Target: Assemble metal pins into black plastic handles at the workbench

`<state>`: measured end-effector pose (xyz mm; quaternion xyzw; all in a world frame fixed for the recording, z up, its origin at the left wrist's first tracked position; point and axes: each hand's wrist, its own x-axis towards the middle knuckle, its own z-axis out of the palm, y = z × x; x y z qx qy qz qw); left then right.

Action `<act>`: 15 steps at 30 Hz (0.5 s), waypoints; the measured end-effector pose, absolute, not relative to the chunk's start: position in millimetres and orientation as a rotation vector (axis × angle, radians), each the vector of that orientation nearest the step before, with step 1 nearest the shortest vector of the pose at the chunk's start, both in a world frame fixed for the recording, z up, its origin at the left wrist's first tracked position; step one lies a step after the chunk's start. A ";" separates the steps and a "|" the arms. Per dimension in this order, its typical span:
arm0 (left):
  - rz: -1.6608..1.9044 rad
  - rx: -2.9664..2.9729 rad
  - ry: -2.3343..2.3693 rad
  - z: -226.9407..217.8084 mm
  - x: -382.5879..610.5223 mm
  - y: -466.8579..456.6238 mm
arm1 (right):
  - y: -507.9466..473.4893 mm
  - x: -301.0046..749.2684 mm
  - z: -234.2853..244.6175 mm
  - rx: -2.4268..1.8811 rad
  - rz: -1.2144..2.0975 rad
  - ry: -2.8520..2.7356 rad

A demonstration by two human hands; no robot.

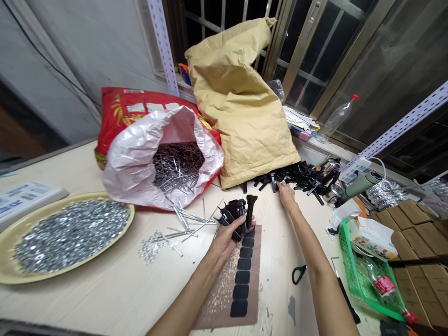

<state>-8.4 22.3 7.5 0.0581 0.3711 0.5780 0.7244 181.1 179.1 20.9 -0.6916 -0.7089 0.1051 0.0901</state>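
My left hand [224, 245] sits near the middle of the view, palm turned upward, fingers curled and closed; my bare left forearm [185, 303] angles up to it from the bottom edge; my right forearm [324, 284], also bare, reaches forward from the lower right; my right hand [287, 196] stretches farther out, wrist nearly straight, palm down; its fingertips [280, 185] point forward and down, well apart from my left hand.

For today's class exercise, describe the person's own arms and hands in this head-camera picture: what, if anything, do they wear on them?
The left hand and right hand are bare, with no gloves, and no ring or watch can be seen. The left forearm and right forearm are bare too, with no sleeve in view.
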 end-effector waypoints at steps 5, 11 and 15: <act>1.262 0.034 0.832 6.8 -11.4 25.7 | 166.6 187.0 28.0 -2.153 0.346 -1.965; 1.408 0.072 0.892 -1.3 0.4 25.3 | 91.9 162.5 32.4 -1.901 0.624 -1.830; 1.455 0.261 0.999 -3.8 13.7 13.3 | 37.2 121.4 19.4 -1.451 0.871 -1.603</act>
